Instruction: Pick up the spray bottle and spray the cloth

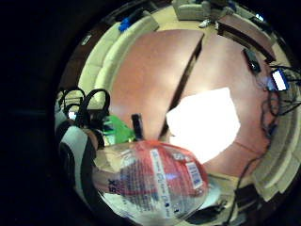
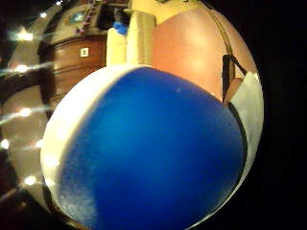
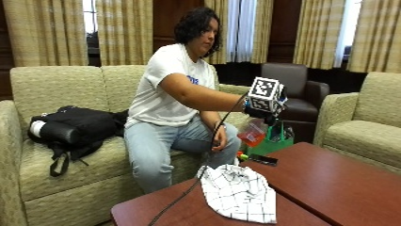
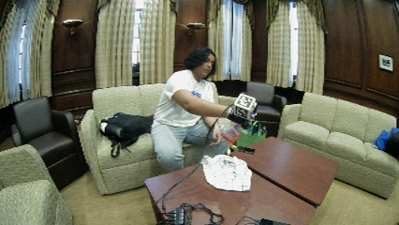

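Note:
My gloved right hand is raised above the far side of the table and grips a spray bottle of red liquid, which hangs tilted below it. In the little finger side palm view the labelled bottle lies close under the palm. A rounded blue and white surface fills the thumb side palm view; I cannot tell what part it is. A white checked cloth lies crumpled on the brown table, below and in front of the bottle. The cloth also shows beyond the bottle.
A black flat device lies on the table near the bottle, and a green bag stands behind it. A black backpack sits on the sofa. Cables crowd the table's near end. The bare left hand rests by the knee.

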